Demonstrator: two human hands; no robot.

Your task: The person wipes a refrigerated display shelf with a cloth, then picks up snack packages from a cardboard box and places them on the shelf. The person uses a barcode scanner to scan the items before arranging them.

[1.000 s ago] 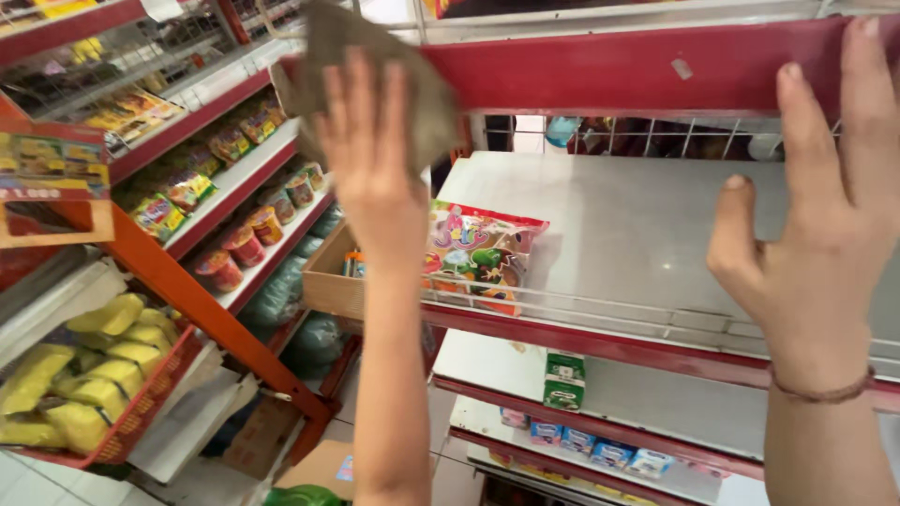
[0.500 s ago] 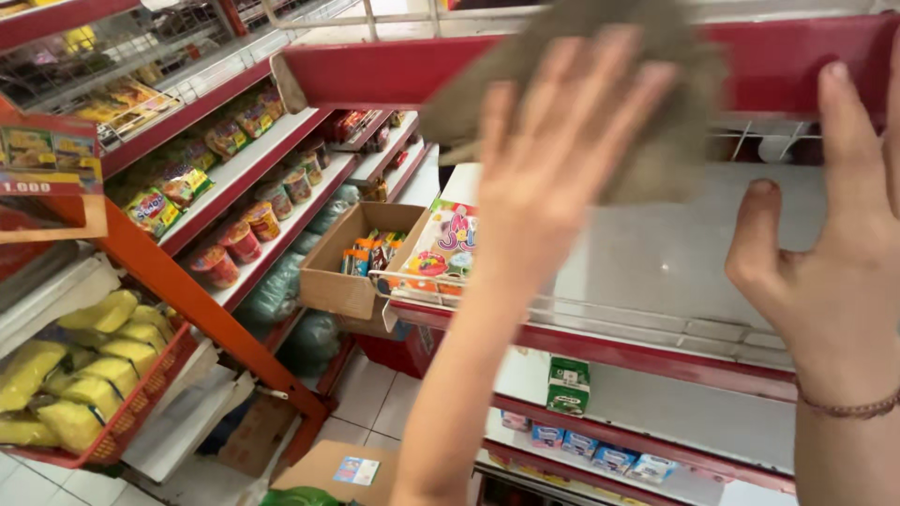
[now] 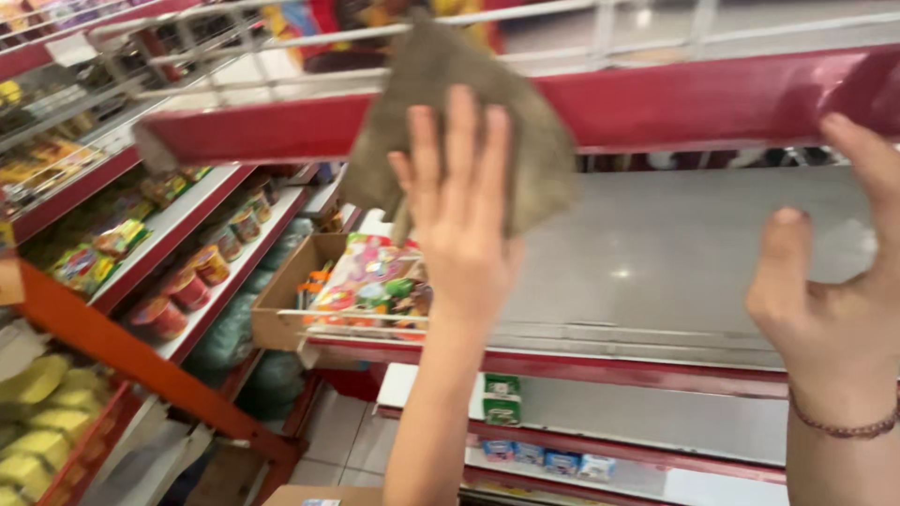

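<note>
Shop shelving fills our view, red-edged metal shelves stacked one above another. Our left hand [image 3: 461, 211] is raised with the fingers spread flat, pressing a grey-brown cloth [image 3: 441, 103] against the red front edge of the upper shelf [image 3: 712, 98]; the cloth hangs below that edge behind the palm. Our right hand [image 3: 839, 290], a beaded bracelet [image 3: 844, 426] at its wrist, is open with thumb and fingers apart near the right end of the same edge, grasping nothing we can see. Below lies a bare grey shelf [image 3: 675, 253], and at its left front corner a cardboard box [image 3: 286, 305] of colourful packets [image 3: 370, 281] sits behind a wire rail. Further left, another rack carries round tubs [image 3: 192, 286] and yellow bags [image 3: 37, 379].
</note>
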